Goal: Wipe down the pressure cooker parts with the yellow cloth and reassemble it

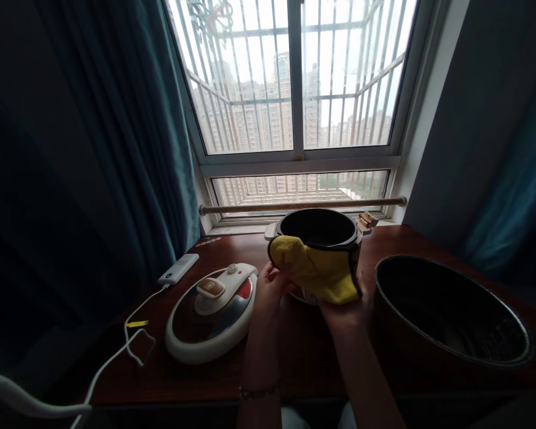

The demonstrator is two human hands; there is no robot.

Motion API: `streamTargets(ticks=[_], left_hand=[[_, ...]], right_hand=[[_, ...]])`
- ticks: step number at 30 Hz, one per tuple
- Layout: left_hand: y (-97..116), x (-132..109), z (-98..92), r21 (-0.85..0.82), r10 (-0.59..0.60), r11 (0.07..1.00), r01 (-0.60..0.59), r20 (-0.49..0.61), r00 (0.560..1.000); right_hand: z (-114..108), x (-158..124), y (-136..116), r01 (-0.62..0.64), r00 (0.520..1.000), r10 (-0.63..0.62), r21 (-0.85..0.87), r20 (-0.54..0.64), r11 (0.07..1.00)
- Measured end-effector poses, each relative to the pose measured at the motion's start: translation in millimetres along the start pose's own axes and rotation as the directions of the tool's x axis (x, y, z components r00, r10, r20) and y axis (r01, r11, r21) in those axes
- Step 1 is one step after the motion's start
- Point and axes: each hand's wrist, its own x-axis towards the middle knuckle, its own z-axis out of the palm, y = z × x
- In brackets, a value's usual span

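Note:
A yellow cloth (324,274) with a dark edge is spread between my two hands, in front of the cooker. My left hand (273,286) is closed on the cloth's left part, fingers bent against it. At the lower right, my right hand (351,310) grips the cloth, which covers most of its fingers. Just behind stands the round cooker body (360,241), its top uncovered and its dark inside (317,223) showing. The cloth hides much of the cooker's front. Left of my left hand lies a lid (183,351) with a white rim, glass and a brown knob.
A large dark inner pot (529,351) stands on the right of the brown wooden table (295,381). At the left are a white power bank (177,269) and its white cable (100,372). A rail (250,208) crosses below the window; blue curtains (129,119) hang beside it.

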Motion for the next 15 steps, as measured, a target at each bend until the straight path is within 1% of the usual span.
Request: streamTargets(ticks=[2, 3, 4, 5, 6, 7, 8, 9, 10, 11, 12, 14, 15], left_hand=[[-2.0, 5.5, -3.4, -0.106, 0.065, 0.992, -0.073, -0.079, 0.995], [-2.6, 7.5, -5.0, -0.164, 0.072, 0.983, -0.087, -0.091, 0.993], [-2.9, 8.7, -6.5, -0.22, 0.064, 0.972, -0.079, -0.072, 0.995], [-2.7, 9.3, -7.8, -0.273, 0.042, 0.961, -0.047, -0.021, 0.999], [-2.2, 9.2, -9.1, -0.319, 0.005, 0.948, 0.015, 0.061, 0.998], [-1.5, 8.6, -10.3, -0.354, -0.044, 0.93, 0.1, 0.162, 0.986], [-0.6, 7.7, -11.3, -0.376, -0.098, 0.906, 0.196, 0.266, 0.959], [0.3, 6.7, -12.0, -0.39, -0.147, 0.874, 0.289, 0.354, 0.923], [1.1, 5.7, -12.2, -0.402, -0.187, 0.839, 0.366, 0.418, 0.889], [1.6, 4.7, -11.6, -0.414, -0.217, 0.806, 0.423, 0.458, 0.862], [1.9, 3.7, -10.2, -0.426, -0.242, 0.778, 0.462, 0.476, 0.846], [1.9, 1.9, -5.1, -0.453, -0.292, 0.732, 0.509, 0.467, 0.835], [1.7, 1.0, -1.9, -0.467, -0.322, 0.71, 0.528, 0.451, 0.832]], right_hand=[[3.1, -2.5, -2.8, -0.112, 0.992, 0.116, 0.071, -0.045, 0.991], [4.8, -3.8, -3.9, -0.165, 0.985, 0.167, 0.049, -0.044, 0.985], [6.3, -5.0, -4.5, -0.208, 0.978, 0.208, 0.007, -0.033, 0.978], [7.4, -6.2, -4.7, -0.236, 0.972, 0.235, -0.041, -0.022, 0.971], [8.3, -7.4, -4.6, -0.247, 0.969, 0.246, -0.087, -0.018, 0.965], [8.8, -8.7, -4.3, -0.238, 0.971, 0.237, -0.129, -0.022, 0.963], [9.1, -10.1, -3.9, -0.213, 0.977, 0.212, -0.166, -0.028, 0.963], [9.4, -11.5, -3.7, -0.18, 0.984, 0.178, -0.197, -0.03, 0.964], [9.8, -13.0, -3.7, -0.144, 0.99, 0.142, -0.22, -0.025, 0.965], [10.2, -14.4, -4.0, -0.107, 0.994, 0.107, -0.235, -0.012, 0.966], [10.6, -15.7, -4.6, -0.072, 0.997, 0.077, -0.246, 0.009, 0.967], [10.8, -17.7, -6.6, -0.015, 0.999, 0.027, -0.266, 0.041, 0.964], [10.5, -18.4, -8.0, 0.008, 0.999, 0.003, -0.283, 0.037, 0.959]])
